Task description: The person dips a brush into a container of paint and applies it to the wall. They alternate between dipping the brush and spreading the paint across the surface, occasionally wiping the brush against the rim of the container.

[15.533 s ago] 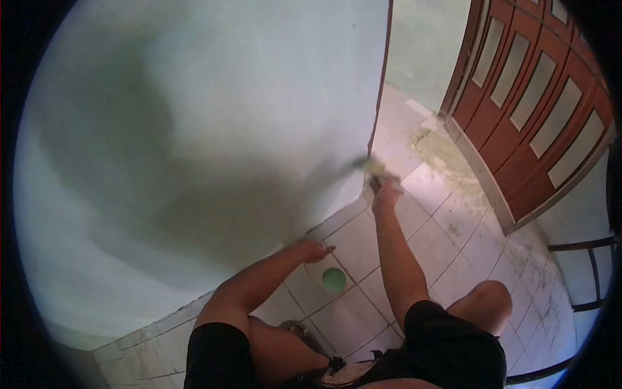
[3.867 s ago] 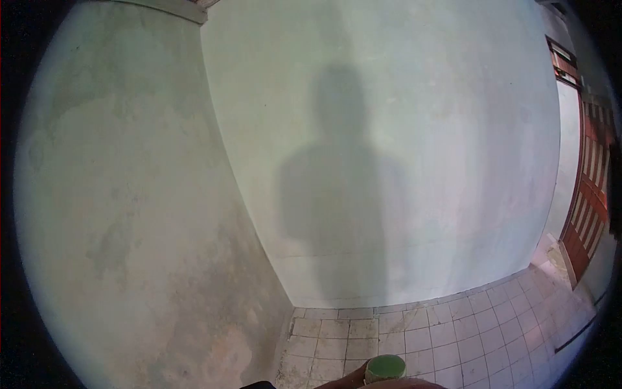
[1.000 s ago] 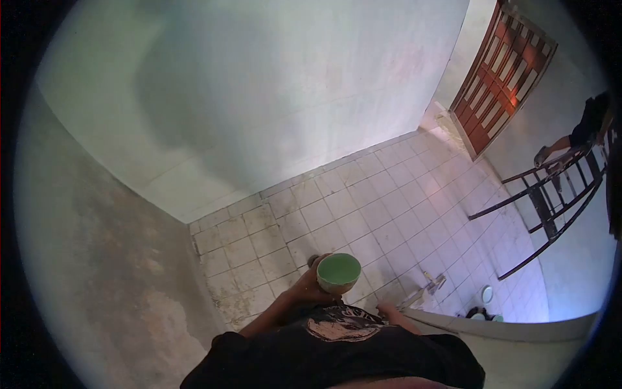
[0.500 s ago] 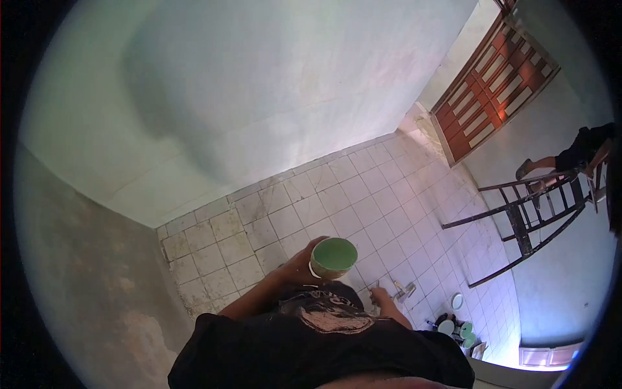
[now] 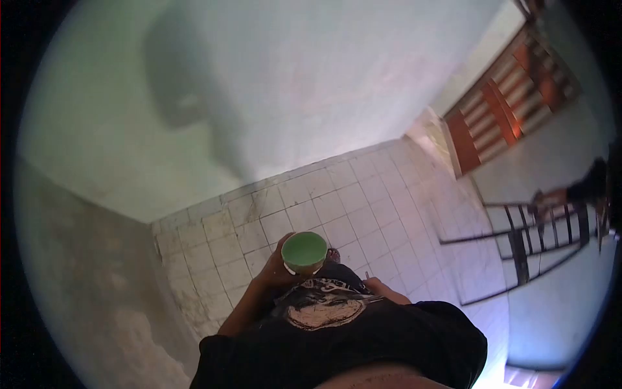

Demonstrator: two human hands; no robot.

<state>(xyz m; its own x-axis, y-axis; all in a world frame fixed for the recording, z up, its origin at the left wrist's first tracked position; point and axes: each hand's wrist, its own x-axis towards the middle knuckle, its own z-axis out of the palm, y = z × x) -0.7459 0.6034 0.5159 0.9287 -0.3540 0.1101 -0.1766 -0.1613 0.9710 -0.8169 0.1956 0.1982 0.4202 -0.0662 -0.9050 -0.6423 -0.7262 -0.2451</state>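
Note:
My left hand (image 5: 277, 267) is wrapped round the side of a small paint bucket (image 5: 310, 268) and holds it in front of my body. Light green paint (image 5: 304, 249) shows inside the bucket. Low by my right side is my right hand (image 5: 383, 289), closed, with a thin handle end sticking up from it. The earlier frame shows a paintbrush at that hand; its bristle end is out of sight now.
A pale painted wall (image 5: 337, 78) rises ahead above the white tiled floor (image 5: 330, 207). To the left stands a bare, patchy wall (image 5: 97, 279). A dark metal ladder (image 5: 521, 256) leans at the right with a person (image 5: 586, 185) on it, near a red-brown door (image 5: 499, 110).
My view has shifted, and the bucket appears farther left. My right hand has drawn in against my body, and the brush has gone out of sight. Paint cans at lower right are no longer visible.

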